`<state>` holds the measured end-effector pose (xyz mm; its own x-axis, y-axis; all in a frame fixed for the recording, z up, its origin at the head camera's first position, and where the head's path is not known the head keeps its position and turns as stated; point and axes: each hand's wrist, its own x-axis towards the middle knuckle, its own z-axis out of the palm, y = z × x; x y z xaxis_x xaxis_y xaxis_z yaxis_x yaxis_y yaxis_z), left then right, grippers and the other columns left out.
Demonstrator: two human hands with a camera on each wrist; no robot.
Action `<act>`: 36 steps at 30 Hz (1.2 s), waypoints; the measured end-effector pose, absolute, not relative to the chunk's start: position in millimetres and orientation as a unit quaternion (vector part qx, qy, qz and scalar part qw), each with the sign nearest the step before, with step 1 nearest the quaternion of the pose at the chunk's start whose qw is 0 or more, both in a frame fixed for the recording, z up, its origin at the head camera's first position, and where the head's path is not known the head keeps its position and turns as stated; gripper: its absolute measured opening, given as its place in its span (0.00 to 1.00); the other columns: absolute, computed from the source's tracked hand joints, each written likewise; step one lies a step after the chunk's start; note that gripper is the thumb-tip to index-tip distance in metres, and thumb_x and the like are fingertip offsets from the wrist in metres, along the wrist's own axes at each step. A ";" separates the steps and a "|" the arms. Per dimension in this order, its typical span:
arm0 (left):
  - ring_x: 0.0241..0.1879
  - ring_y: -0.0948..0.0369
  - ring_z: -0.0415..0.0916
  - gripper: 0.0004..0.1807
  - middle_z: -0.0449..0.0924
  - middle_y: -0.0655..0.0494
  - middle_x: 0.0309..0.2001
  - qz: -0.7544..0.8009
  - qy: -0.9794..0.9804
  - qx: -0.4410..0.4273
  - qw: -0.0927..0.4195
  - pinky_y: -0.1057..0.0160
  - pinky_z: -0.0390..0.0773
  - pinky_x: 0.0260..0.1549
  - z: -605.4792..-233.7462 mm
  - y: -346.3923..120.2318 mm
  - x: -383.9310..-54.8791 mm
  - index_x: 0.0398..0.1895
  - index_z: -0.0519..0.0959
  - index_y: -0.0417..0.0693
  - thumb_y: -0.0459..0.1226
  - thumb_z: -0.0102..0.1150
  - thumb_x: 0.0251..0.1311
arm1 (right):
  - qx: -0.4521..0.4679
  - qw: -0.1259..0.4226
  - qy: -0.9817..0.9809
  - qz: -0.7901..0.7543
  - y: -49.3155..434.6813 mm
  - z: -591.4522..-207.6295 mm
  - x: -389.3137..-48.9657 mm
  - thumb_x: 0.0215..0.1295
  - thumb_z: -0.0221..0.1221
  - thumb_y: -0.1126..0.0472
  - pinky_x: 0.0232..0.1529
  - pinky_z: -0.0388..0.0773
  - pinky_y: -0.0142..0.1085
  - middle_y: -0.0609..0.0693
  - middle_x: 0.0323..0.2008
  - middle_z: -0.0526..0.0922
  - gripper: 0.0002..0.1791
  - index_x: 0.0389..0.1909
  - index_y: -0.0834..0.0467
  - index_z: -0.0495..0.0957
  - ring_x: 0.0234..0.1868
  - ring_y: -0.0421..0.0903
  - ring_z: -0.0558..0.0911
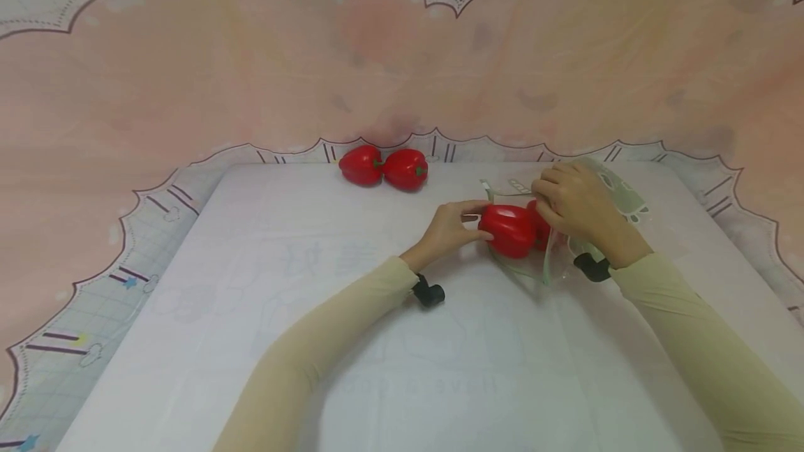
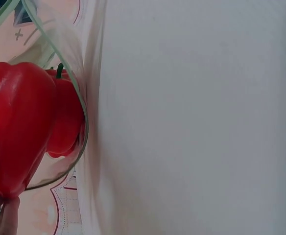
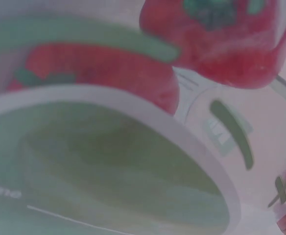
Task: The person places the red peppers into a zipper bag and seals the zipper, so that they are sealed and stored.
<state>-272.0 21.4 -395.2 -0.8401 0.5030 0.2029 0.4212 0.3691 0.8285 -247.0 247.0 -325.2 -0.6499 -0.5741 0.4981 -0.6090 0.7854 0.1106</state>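
My left hand grips a red bell pepper between thumb and fingers, right at the mouth of a clear plastic bag with green trim. Inside the bag, beyond the held one, sits a second bell pepper, its green stem up in the left wrist view. The bag's rim curves wide around both. On the bag's far side, my right hand pinches its edge with curled fingers. Through the clear plastic, the right wrist view shows green stems on red peppers above the bag's green print.
Two more red bell peppers, a left one and a right one, lie side by side at the back edge of the white table. Behind them rises a patterned cloth. Small black cameras hang at both wrists.
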 end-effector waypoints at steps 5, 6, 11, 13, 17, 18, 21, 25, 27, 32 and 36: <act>0.54 0.55 0.78 0.31 0.78 0.48 0.56 0.492 0.825 0.275 0.031 0.68 0.77 0.52 -397.7 27.4 -271.8 0.60 0.73 0.42 0.33 0.70 0.48 | 0.334 0.277 -0.900 0.029 247.2 -325.6 -247.4 0.51 0.57 0.64 0.40 0.74 0.49 0.57 0.25 0.80 0.05 0.26 0.61 0.78 0.34 0.55 0.75; 0.53 0.55 0.78 0.31 0.78 0.49 0.56 0.491 0.826 0.275 0.028 0.69 0.78 0.52 -397.9 28.3 -271.7 0.60 0.73 0.42 0.34 0.70 0.48 | 0.335 0.279 -0.900 0.028 247.2 -325.4 -247.2 0.51 0.57 0.64 0.40 0.75 0.48 0.57 0.25 0.80 0.05 0.26 0.61 0.79 0.33 0.55 0.75; 0.52 0.57 0.79 0.31 0.79 0.50 0.56 0.478 0.834 0.274 0.014 0.72 0.78 0.50 -398.3 31.6 -272.4 0.59 0.74 0.43 0.35 0.70 0.48 | 0.331 0.271 -0.903 0.026 246.6 -323.5 -246.1 0.52 0.57 0.64 0.42 0.75 0.49 0.57 0.26 0.80 0.05 0.27 0.62 0.79 0.34 0.55 0.76; 0.51 0.58 0.79 0.31 0.80 0.51 0.55 0.470 0.839 0.273 0.011 0.72 0.78 0.50 -398.2 32.8 -272.8 0.59 0.74 0.44 0.35 0.70 0.48 | 0.330 0.265 -0.906 0.026 246.5 -322.9 -245.6 0.52 0.56 0.64 0.43 0.75 0.50 0.57 0.26 0.80 0.05 0.27 0.62 0.79 0.34 0.55 0.75; 0.49 0.60 0.80 0.31 0.82 0.51 0.51 0.457 0.847 0.270 0.005 0.72 0.78 0.49 -396.2 35.8 -272.4 0.59 0.74 0.45 0.36 0.70 0.48 | 0.333 0.265 -0.904 0.033 246.8 -323.2 -246.1 0.52 0.55 0.65 0.42 0.74 0.49 0.57 0.25 0.79 0.05 0.27 0.62 0.78 0.34 0.54 0.74; 0.49 0.60 0.80 0.31 0.82 0.51 0.50 0.454 0.849 0.269 0.004 0.72 0.78 0.49 -395.3 36.7 -272.0 0.59 0.74 0.45 0.37 0.70 0.48 | 0.335 0.266 -0.903 0.034 247.0 -323.3 -246.3 0.51 0.55 0.65 0.42 0.74 0.49 0.57 0.25 0.79 0.05 0.26 0.62 0.78 0.33 0.54 0.74; 0.48 0.60 0.80 0.31 0.83 0.51 0.49 0.448 0.853 0.268 0.002 0.71 0.79 0.48 -392.7 40.4 -270.7 0.59 0.75 0.46 0.37 0.70 0.48 | 0.338 0.269 -0.901 0.037 247.2 -323.6 -247.0 0.51 0.55 0.66 0.42 0.75 0.50 0.57 0.25 0.79 0.05 0.26 0.63 0.78 0.33 0.54 0.74; 0.49 0.60 0.80 0.30 0.82 0.52 0.51 0.442 0.855 0.272 0.002 0.71 0.78 0.48 -390.6 45.1 -268.8 0.58 0.75 0.46 0.36 0.71 0.48 | 0.338 0.268 -0.901 0.037 247.3 -323.4 -247.6 0.51 0.56 0.66 0.42 0.75 0.50 0.58 0.25 0.79 0.05 0.26 0.63 0.78 0.33 0.55 0.74; 0.50 0.59 0.80 0.30 0.81 0.52 0.53 0.443 0.853 0.275 0.005 0.72 0.78 0.48 -390.0 46.9 -267.8 0.58 0.75 0.45 0.36 0.71 0.48 | 0.339 0.269 -0.901 0.037 247.2 -322.9 -247.6 0.51 0.56 0.66 0.42 0.75 0.50 0.58 0.25 0.79 0.05 0.26 0.63 0.78 0.33 0.55 0.74; 0.49 0.59 0.81 0.30 0.81 0.52 0.52 0.445 0.851 0.278 0.013 0.74 0.77 0.47 -390.2 49.9 -266.9 0.58 0.75 0.44 0.35 0.70 0.48 | 0.340 0.273 -0.899 0.038 246.1 -321.4 -246.6 0.50 0.56 0.66 0.42 0.75 0.50 0.58 0.25 0.80 0.04 0.26 0.63 0.78 0.33 0.55 0.75; 0.48 0.61 0.81 0.29 0.82 0.52 0.51 0.433 0.858 0.276 0.010 0.74 0.78 0.46 -391.6 51.0 -267.0 0.58 0.75 0.44 0.36 0.70 0.49 | 0.340 0.277 -0.898 0.038 245.3 -322.2 -246.3 0.50 0.56 0.67 0.42 0.74 0.50 0.58 0.25 0.80 0.04 0.26 0.63 0.79 0.33 0.55 0.75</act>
<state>-267.0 51.0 -391.6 -0.8480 0.4815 0.2217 0.4642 0.4726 0.7491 -246.3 245.3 -322.2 -0.6156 -0.5886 0.5240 -0.6310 0.7665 0.1196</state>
